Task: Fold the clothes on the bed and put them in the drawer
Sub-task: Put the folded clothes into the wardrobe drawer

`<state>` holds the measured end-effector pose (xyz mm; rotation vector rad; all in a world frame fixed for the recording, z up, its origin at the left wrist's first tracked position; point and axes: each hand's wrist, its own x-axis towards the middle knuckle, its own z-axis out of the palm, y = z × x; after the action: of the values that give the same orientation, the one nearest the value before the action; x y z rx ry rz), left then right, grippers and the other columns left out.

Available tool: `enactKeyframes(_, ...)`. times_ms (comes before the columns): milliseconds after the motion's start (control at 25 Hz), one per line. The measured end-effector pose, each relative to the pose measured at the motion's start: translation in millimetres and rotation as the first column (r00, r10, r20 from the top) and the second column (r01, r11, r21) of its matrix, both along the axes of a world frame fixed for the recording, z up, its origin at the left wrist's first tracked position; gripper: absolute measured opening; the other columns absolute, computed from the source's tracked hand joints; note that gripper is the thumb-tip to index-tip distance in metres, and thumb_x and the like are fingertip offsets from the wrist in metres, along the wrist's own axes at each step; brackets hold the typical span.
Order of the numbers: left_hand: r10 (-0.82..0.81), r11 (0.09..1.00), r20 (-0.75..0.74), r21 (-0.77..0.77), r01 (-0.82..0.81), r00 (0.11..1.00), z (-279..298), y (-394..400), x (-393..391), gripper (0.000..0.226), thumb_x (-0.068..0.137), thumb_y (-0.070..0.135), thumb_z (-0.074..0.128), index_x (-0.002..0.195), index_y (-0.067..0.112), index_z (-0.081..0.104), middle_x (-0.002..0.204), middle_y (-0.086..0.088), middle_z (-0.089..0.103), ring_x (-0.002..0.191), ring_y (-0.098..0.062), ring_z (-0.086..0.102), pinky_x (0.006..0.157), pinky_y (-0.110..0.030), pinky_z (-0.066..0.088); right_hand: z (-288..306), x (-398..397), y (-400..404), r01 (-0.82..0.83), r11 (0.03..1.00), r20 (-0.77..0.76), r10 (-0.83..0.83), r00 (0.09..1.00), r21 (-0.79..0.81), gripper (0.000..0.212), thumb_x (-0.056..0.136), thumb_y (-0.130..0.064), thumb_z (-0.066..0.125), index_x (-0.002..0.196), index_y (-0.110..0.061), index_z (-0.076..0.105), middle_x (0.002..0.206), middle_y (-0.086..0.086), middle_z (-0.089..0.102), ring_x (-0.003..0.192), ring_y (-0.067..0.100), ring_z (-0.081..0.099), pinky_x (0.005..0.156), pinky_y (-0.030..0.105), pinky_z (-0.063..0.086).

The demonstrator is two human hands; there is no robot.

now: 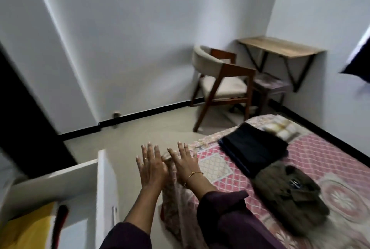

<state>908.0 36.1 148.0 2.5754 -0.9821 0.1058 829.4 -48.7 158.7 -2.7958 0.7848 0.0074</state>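
Observation:
My left hand and my right hand are stretched out side by side over the corner of the bed, fingers spread and holding nothing. On the bed, covered by a pink patterned sheet, lies a folded dark navy garment. A folded olive-brown garment sits just in front of it, nearer to me. The white drawer stands pulled out at the lower left, with yellow cloth and something dark red inside. The whole view is blurred.
A wooden chair with a beige seat stands beyond the bed's far corner. A small stool and a wall-mounted wooden desk are behind it. A cream folded bundle lies at the bed's far end. A dark doorway is at the left.

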Motion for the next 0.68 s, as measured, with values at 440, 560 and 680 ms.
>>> enactKeyframes(440,-0.371,0.923,-0.022,0.098,0.371,0.928,-27.5,-189.2,-132.3,0.063,0.090,0.021,0.049,0.147,0.011,0.023,0.155,-0.011,0.019,0.145,-0.030,0.007,0.116,-0.047,0.012,-34.9,-187.1,-151.3,0.582,0.790,-0.031,-0.588,0.808,0.195,0.088,0.087,0.003,0.046,0.149,-0.034,-0.004,0.156,0.008,-0.019,0.145,0.028,-0.011,0.115,0.051,0.008)
enactKeyframes(560,-0.456,0.878,-0.056,0.137,0.460,0.888,-40.9,-226.7,-157.4,0.063,0.092,0.025,0.047,0.148,0.012,0.020,0.155,-0.009,0.019,0.145,-0.028,0.008,0.115,-0.043,0.016,-51.0,-216.1,-174.5,0.669,0.696,-0.042,-0.684,0.728,0.261,0.085,0.088,-0.001,0.049,0.149,-0.034,-0.001,0.156,0.007,-0.016,0.145,0.028,-0.003,0.114,0.050,0.014)
enactKeyframes(680,-0.531,0.811,-0.126,0.213,0.546,0.838,-67.9,-255.4,-176.4,0.061,0.093,0.028,0.045,0.147,0.012,0.023,0.154,-0.008,0.023,0.144,-0.027,0.013,0.112,-0.040,0.024,-73.7,-244.0,-191.2,0.742,0.603,-0.085,-0.756,0.649,0.292,0.079,0.091,-0.008,0.050,0.149,-0.032,0.002,0.157,0.008,-0.013,0.145,0.027,0.001,0.113,0.049,0.021)
